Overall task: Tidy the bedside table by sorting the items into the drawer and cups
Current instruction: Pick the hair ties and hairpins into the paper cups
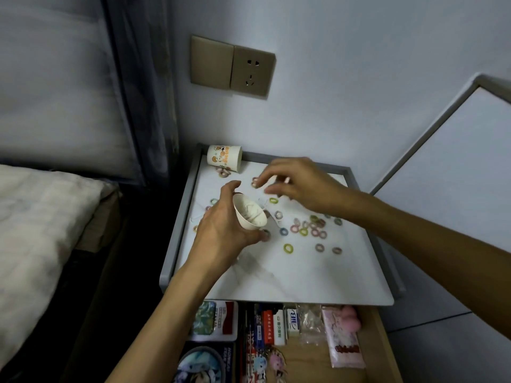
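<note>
Gripping white cup (250,215), tilted, left hand (224,230) curls round its wall. I note right hand (298,183) beyond cup, fingers curled, index tip at pink ring (254,183); pinch I cannot confirm. Loose rings (312,226) scattered beneath right wrist. Drawer (312,363) open below forearms.

- Wall (359,64): plain, pale blue-grey, dimly and evenly lit.
- Switch plate (211,60) and socket plate (253,71): bronze-coloured, mounted side by side on the wall above the tabletop.
- Tabletop (290,277): white marble pattern, raised grey rim, set against the wall.
- Bed (36,217): left of the tabletop, pale bedding, grey padded headboard (55,92) behind it.
- Framed panel (442,175): white with a grey border, at right.
- Floor (456,349): grey, lower right.
</note>
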Tool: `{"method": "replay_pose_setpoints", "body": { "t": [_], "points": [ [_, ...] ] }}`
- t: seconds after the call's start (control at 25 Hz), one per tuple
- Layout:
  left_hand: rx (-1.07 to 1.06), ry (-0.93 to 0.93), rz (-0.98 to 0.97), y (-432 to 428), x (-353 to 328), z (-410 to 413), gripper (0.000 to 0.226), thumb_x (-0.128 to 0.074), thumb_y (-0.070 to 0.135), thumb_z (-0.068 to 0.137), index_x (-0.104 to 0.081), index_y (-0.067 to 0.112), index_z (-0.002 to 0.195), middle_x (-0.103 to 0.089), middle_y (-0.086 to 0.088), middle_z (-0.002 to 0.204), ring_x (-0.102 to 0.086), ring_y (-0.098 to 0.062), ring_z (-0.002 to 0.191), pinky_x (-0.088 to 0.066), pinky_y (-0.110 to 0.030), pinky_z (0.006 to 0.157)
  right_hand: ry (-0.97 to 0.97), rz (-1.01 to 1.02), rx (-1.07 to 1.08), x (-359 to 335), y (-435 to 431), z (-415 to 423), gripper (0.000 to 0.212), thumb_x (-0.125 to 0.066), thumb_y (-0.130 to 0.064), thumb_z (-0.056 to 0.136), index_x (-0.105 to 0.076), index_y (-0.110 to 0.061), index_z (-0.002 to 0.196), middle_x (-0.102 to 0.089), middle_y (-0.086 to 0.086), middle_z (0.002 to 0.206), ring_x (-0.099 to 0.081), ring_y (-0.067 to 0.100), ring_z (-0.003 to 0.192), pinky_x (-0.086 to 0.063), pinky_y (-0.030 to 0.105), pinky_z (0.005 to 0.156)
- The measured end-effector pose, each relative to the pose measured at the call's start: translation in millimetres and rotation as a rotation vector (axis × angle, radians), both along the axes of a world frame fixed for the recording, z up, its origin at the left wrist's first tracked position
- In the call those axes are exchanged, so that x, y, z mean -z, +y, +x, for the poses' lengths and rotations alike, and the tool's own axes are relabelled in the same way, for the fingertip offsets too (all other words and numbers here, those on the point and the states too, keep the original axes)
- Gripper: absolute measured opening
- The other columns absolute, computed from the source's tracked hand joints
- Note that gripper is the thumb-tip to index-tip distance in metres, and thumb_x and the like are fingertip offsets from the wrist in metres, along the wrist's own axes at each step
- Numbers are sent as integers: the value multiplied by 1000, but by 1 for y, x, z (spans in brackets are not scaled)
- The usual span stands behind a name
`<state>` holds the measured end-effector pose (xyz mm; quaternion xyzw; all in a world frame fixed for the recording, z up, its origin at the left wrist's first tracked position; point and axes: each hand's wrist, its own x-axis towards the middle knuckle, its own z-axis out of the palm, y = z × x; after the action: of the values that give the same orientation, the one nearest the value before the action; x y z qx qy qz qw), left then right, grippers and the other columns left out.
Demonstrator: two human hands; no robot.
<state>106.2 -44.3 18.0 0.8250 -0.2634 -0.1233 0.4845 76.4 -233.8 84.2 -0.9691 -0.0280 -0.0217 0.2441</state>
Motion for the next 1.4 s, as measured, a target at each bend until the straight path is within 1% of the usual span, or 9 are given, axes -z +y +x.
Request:
{"method": "replay_pose_setpoints", "body": {
  "t": [0.12, 0.2, 0.28, 0.48, 0.6, 0.72, 0.88, 1.08, 1.4],
  "points": [
    [-59, 21, 5, 3, 0, 4, 102, -90, 28, 61, -31, 33, 143, -57, 2, 127, -54, -25, 112, -49, -26, 59, 97, -59, 375, 37, -52, -4, 14, -69, -22, 89, -73, -16, 100, -72, -1, 100, -66, 15, 90, -51, 26, 79],
    [-80, 13, -1, 4, 0, 6, 100, -90, 27, 61, -32, 33, 143, -58, 2, 128, -54, -25, 114, -44, -25, 65, 269, -187, 526, 70, -75, -9, 24, -71, -33, 87, -72, -15, 104, -71, 4, 107, -64, 18, 93, -49, 28, 80],
    [-86, 7, -5, 4, 0, 7, 101, -90, 28, 61, -32, 32, 143, -58, 1, 128, -54, -25, 114, -45, -28, 75, 306, -197, 593, 92, -78, -13, 30, -70, -38, 86, -70, -15, 104, -71, 4, 106, -63, 18, 89, -49, 28, 78],
    [-80, -7, -3, -1, -3, 6, 102, -91, 26, 60, -32, 29, 144, -58, -3, 129, -55, -27, 114, -51, -43, 89, 278, -312, 617, 116, -58, -4, 41, -75, -45, 80, -70, -16, 109, -72, 3, 105, -66, 22, 94, -52, 31, 84],
    [-75, -10, 2, -4, -3, 5, 103, -91, 27, 60, -32, 28, 145, -58, -3, 130, -54, -28, 116, -51, -43, 89, 291, -359, 658, 120, -58, 0, 30, -75, -36, 83, -72, -13, 102, -73, 7, 97, -68, 24, 86, -50, 27, 75],
    [-82, -13, 6, -5, -3, 4, 103, -91, 29, 60, -32, 29, 144, -58, -2, 130, -54, -27, 117, -50, -42, 90, 283, -412, 626, 123, -64, -4, 24, -68, -24, 90, -62, -10, 108, -71, 10, 102, -66, 28, 90, -53, 33, 77],
    [-84, -10, 7, -7, -2, 4, 103, -91, 30, 60, -32, 30, 144, -58, -1, 130, -53, -26, 117, -49, -41, 90, 256, -276, 658, 128, -68, -8, 27, -68, -18, 89, -63, -6, 113, -69, 14, 107, -66, 29, 95, -55, 37, 85],
    [-90, -9, -5, -6, -3, 5, 102, -91, 28, 60, -32, 31, 144, -59, -1, 128, -55, -26, 115, -50, -40, 89, 135, -133, 617, 118, -69, -5, 20, -73, -13, 86, -72, -7, 105, -71, 12, 104, -67, 24, 92, -55, 31, 87],
    [-102, -8, -7, -4, -2, 9, 99, -90, 28, 60, -34, 30, 142, -59, -1, 126, -57, -25, 111, -51, -42, 88, 114, -265, 526, 133, -49, -1, 21, -73, -18, 86, -70, -8, 104, -66, 9, 102, -63, 24, 93, -53, 36, 83]
  ]
}}
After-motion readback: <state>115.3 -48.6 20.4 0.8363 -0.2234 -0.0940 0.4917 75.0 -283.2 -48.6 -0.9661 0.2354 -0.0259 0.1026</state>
